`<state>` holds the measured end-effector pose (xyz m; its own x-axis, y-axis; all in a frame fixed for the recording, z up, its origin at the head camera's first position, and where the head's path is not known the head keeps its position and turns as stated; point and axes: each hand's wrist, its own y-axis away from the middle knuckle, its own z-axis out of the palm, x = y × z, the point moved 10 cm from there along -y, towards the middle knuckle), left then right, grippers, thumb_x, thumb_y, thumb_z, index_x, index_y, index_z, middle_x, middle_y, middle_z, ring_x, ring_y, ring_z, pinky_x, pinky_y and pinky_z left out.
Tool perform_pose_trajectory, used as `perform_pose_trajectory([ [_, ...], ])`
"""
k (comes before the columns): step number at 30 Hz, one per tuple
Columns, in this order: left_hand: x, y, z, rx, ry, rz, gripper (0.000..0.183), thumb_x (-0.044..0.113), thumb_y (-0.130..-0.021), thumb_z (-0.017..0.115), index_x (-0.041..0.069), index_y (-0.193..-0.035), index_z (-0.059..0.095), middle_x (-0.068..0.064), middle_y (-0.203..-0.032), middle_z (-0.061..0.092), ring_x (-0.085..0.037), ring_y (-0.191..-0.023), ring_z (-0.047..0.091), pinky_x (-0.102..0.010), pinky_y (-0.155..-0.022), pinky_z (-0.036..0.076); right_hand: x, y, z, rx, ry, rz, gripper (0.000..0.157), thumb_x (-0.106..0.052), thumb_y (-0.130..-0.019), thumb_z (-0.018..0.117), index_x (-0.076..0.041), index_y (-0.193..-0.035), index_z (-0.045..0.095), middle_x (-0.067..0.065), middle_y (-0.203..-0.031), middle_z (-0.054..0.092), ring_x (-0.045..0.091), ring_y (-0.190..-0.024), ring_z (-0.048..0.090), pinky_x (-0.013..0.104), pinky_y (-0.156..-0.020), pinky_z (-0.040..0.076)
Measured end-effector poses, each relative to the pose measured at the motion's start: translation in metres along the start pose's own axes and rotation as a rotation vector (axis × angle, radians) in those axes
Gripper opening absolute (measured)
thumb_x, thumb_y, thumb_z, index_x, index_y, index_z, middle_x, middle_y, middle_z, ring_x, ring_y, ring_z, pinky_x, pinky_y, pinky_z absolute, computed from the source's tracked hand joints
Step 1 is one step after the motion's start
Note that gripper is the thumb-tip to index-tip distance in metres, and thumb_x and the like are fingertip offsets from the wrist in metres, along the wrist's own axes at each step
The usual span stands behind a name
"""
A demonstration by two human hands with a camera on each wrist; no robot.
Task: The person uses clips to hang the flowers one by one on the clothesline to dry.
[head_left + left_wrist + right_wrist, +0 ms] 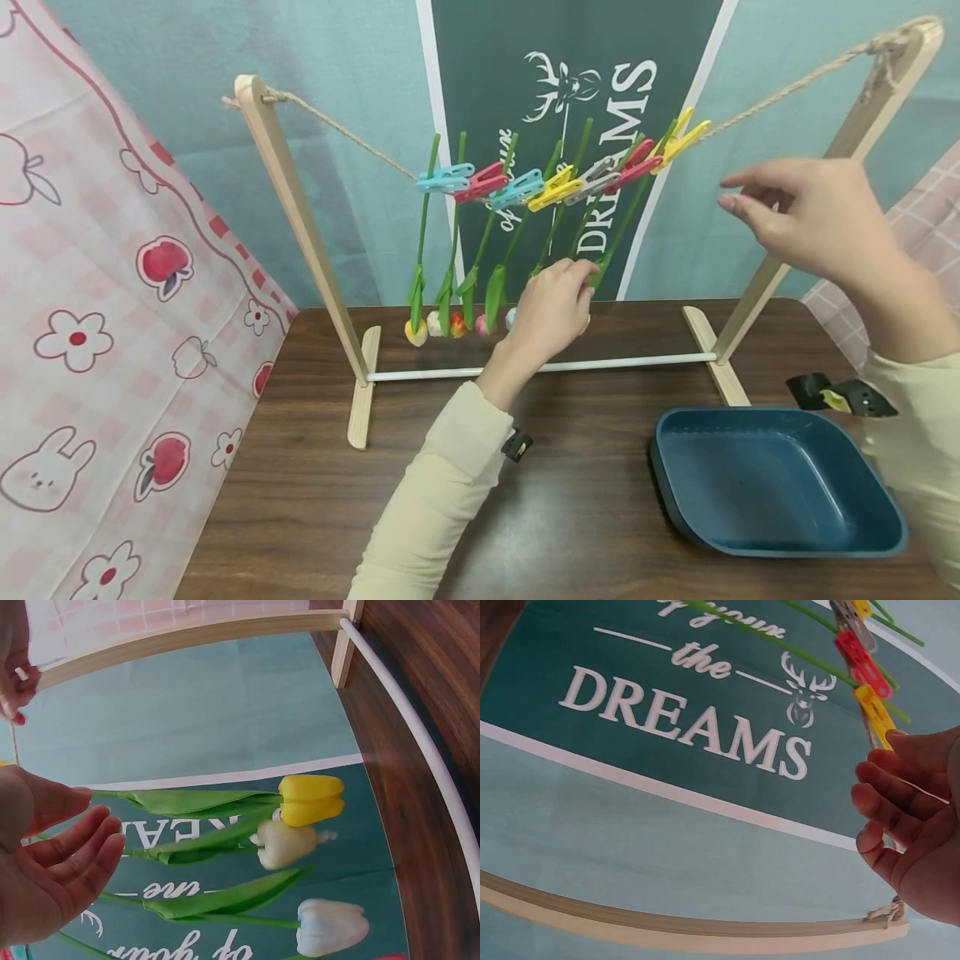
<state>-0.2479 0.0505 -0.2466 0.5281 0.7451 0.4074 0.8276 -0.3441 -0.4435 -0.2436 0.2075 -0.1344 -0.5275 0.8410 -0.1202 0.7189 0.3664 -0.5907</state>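
Note:
Several artificial tulips hang upside down from a twine rope (pixel 337 129), held by a row of coloured clothespins (pixel 517 187). My left hand (pixel 551 308) is among the right-hand tulips. In the left wrist view its thumb and finger pinch the green stem of a yellow tulip (pixel 311 799); a cream tulip (pixel 286 844) and a pale white tulip (pixel 331 927) hang beside it. My right hand (pixel 813 212) is raised right of the yellow clothespin (pixel 678 143) at the row's end, fingers loosely bent, holding nothing. In the head view a gap separates the hand from that clothespin.
Wooden posts (pixel 296 217) carry the rope at both sides, joined low down by a white rod (pixel 630 363). An empty dark blue basin (pixel 780 550) sits on the brown table (pixel 300 500) at the right. Behind hangs a printed cloth (pixel 360 167).

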Motion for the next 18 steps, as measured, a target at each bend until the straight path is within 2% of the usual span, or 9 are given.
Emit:
perform_pose_trajectory([
  [11, -0.011, 0.018, 0.004, -0.046, 0.009, -0.050, 0.023, 0.015, -0.091, 0.060, 0.008, -0.112, 0.065, -0.003, -0.099, 0.064, -0.015, -0.085, 0.061, -0.026, -0.071, 0.048, 0.017, 0.045, 0.036, -0.083, -0.098, 0.095, 0.012, -0.004, -0.080, 0.068, 0.001, -0.090, 0.071, 0.011, -0.072, 0.066, -0.008, -0.055, 0.041, 0.013, -0.051, 0.031],
  [18, -0.021, 0.035, 0.009, -0.053, 0.006, -0.067, 0.024, 0.016, -0.089, 0.063, 0.008, -0.111, 0.065, -0.004, -0.102, 0.065, -0.017, -0.093, 0.061, -0.029, -0.078, 0.049, 0.026, 0.076, 0.061, -0.143, -0.167, 0.138, 0.016, -0.005, -0.085, 0.065, 0.002, -0.099, 0.069, 0.012, -0.077, 0.067, -0.003, -0.057, 0.045, 0.017, -0.049, 0.033],
])
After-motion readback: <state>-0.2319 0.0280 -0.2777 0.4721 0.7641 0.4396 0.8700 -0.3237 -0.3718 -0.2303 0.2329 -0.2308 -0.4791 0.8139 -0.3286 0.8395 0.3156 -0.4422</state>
